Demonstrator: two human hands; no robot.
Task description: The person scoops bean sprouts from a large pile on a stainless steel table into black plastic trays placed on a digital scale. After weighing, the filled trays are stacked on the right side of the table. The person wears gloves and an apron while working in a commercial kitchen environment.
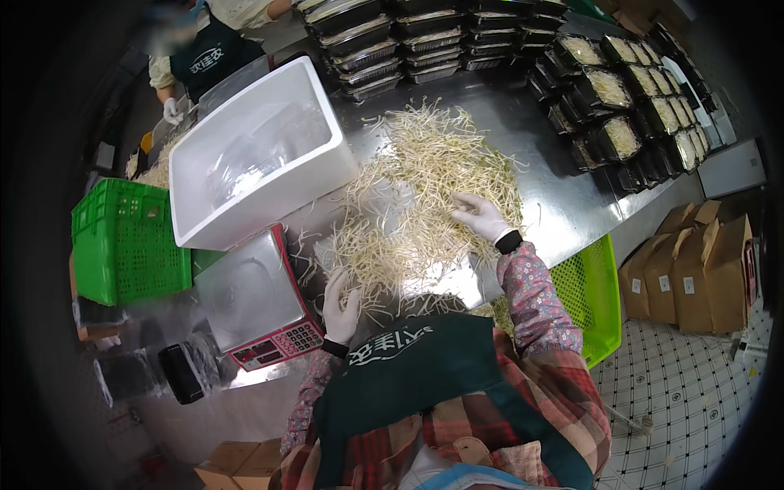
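Note:
A loose heap of bean sprouts (429, 165) spreads over the steel table in front of me. My right hand (482, 217), in a white glove, rests at the heap's right side with its fingers on the sprouts. At the near left edge of the heap is my left hand (342, 309), also gloved, with thumb and fingers apart beside some strands. Just left of that hand stands a digital weighing scale (248, 294) with a bare metal pan and a red-edged keypad. Neither hand shows a clump gripped in it.
A white foam box (263, 202) holding clear plastic stands beyond the scale, near a green crate (131, 245). Stacked black trays of sprouts (429, 49) line the back; more packed trays (612, 92) stand right. A lime basket (588, 300) sits below the table edge. A co-worker (211, 55) stands far left.

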